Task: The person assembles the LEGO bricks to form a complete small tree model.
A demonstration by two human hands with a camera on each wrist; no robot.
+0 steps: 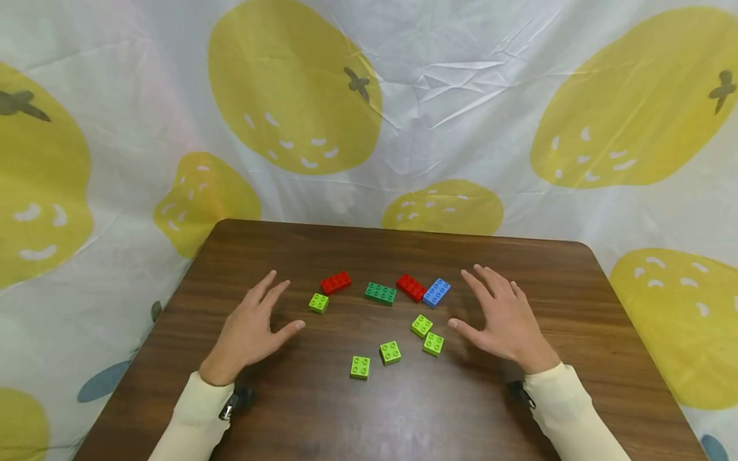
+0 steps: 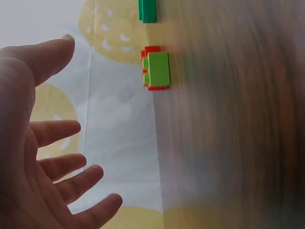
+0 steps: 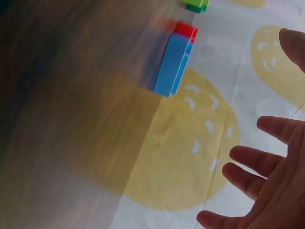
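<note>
My left hand [image 1: 248, 330] hovers over the table's left side, fingers spread and holding nothing. Nearest to it are a small lime-green brick [image 1: 319, 303] and a red brick [image 1: 336, 283]; in the left wrist view the lime brick [image 2: 158, 69] stands in front of the red one. On the other side my right hand [image 1: 504, 317] is likewise spread, with nothing in it. To its left lie a blue brick [image 1: 436, 292] touching or nearly touching a second red brick [image 1: 411, 288], and two lime bricks [image 1: 433, 344] close together. A dark green brick [image 1: 380, 293] lies between the red ones.
Two more lime bricks, one [image 1: 390, 352] beside the other [image 1: 360, 367], lie nearer the front of the brown wooden table [image 1: 311, 416]. Behind the table's far edge hangs a white curtain [image 1: 323, 198] printed with yellow fruit. Both wrists wear dark straps.
</note>
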